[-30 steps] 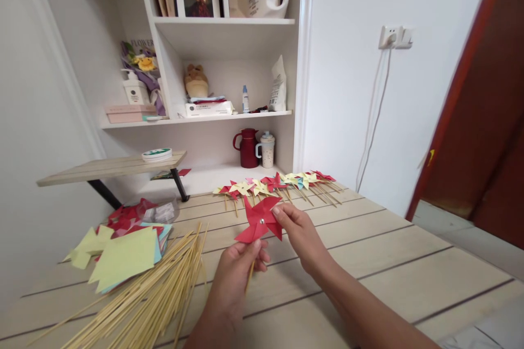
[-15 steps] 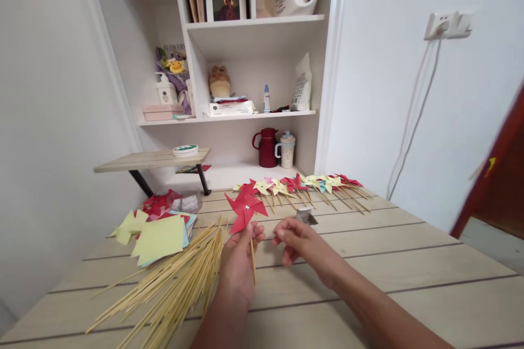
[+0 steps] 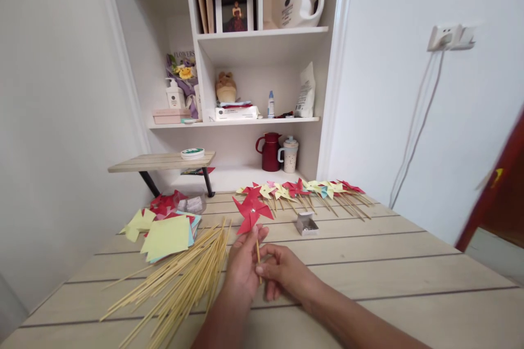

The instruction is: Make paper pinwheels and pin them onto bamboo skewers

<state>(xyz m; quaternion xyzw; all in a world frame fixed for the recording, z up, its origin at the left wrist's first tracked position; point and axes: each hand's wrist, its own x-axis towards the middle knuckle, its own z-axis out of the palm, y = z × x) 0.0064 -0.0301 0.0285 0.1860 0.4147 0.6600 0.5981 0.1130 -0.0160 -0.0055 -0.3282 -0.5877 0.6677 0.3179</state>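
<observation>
A red paper pinwheel (image 3: 250, 208) with a pin at its centre stands upright on a thin wooden stick (image 3: 258, 253). My left hand (image 3: 244, 255) grips the stick just under the paper blades. Lower down, the fingers of my right hand (image 3: 278, 270) pinch the same stick near its bottom end. Beyond my right hand sits a small open box (image 3: 307, 224) with tiny metallic bits inside. To the left of my left hand lies a loose spread of bare wooden sticks (image 3: 180, 283).
Finished pinwheels (image 3: 295, 189) in red, yellow and blue lie in a row along the table's back. At left are square paper sheets (image 3: 170, 237), folded red paper (image 3: 164, 204) and a clear container (image 3: 191, 204), near a small raised wooden stand (image 3: 164, 162).
My right hand has moved left and down from beside the small box and now pinches the pinwheel's stick. The whole view has shifted slightly.
</observation>
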